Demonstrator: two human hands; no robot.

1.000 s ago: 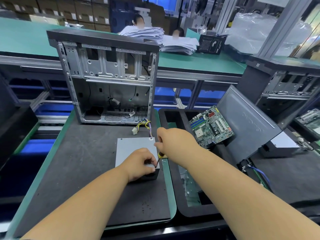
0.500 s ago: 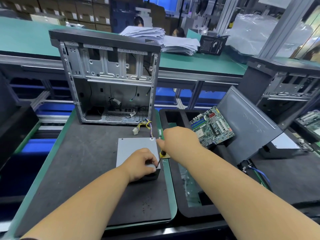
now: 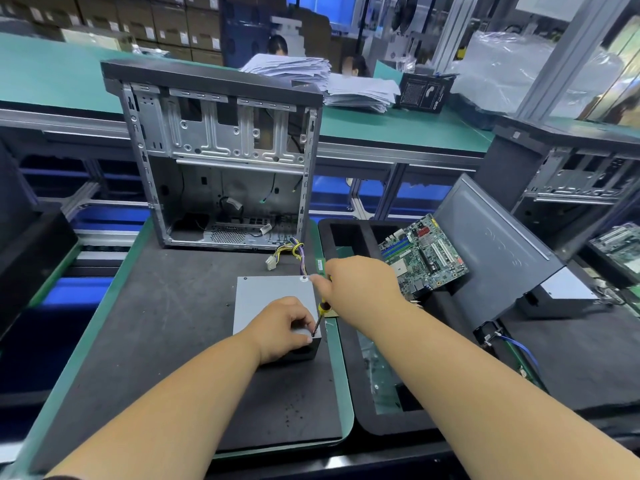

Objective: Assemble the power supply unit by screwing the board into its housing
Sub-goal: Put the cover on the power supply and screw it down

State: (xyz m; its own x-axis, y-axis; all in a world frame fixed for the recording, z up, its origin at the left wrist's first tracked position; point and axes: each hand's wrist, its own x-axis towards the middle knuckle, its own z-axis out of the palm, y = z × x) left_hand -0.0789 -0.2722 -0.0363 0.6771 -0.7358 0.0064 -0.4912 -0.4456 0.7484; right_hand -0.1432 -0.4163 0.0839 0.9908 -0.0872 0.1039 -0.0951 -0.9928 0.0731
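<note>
2 hands on the job: the left hand (image 3: 282, 325) presses flat on the near right corner of the power supply unit (image 3: 268, 299), fingers pinched around the tip of the screwdriver (image 3: 320, 313). The right hand (image 3: 360, 284) grips its yellow handle. The screw is hidden. The shaft slants near-left, downward.

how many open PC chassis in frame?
2. One chassis stands on the mat behind the power supply unit; a second chassis sits far right, partly cut off. More may be hidden.
</note>
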